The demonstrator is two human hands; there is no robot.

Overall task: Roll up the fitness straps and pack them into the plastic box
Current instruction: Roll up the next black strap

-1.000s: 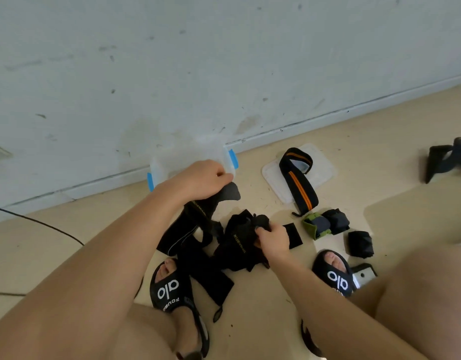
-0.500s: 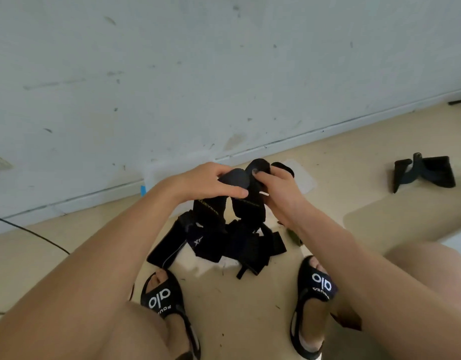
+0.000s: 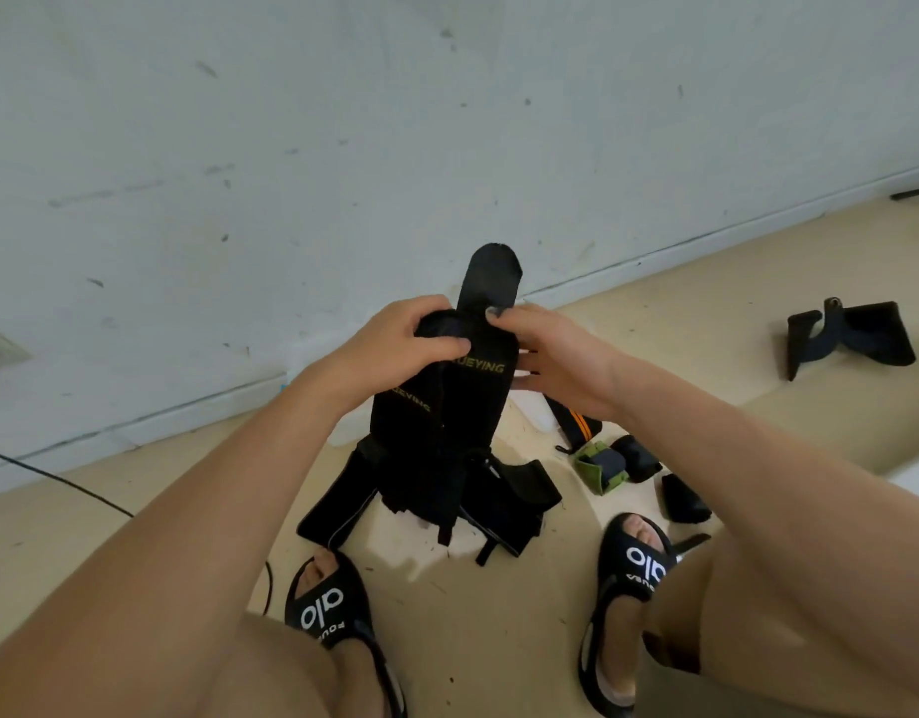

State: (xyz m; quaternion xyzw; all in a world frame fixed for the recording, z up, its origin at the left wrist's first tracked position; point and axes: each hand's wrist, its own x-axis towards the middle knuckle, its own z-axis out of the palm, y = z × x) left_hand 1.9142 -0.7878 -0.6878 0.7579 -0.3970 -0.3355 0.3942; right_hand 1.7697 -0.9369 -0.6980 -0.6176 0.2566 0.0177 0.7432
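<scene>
L hand [image 3: 405, 344] & R hand [image 3: 545, 355] both grip black strap [image 3: 447, 406] top, fingers curled on it, above floor [image 3: 499, 640].

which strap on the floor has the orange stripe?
The black strap just below the right hand, partly hidden by the wrist. The green roll beside it and the black rolls show no orange.

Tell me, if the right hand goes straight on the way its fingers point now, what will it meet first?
The right hand points leftward at the black strap it already pinches, so the strap comes first; directly behind that is the left hand, gripping the same strap. Depth between them is hard to judge.
</scene>
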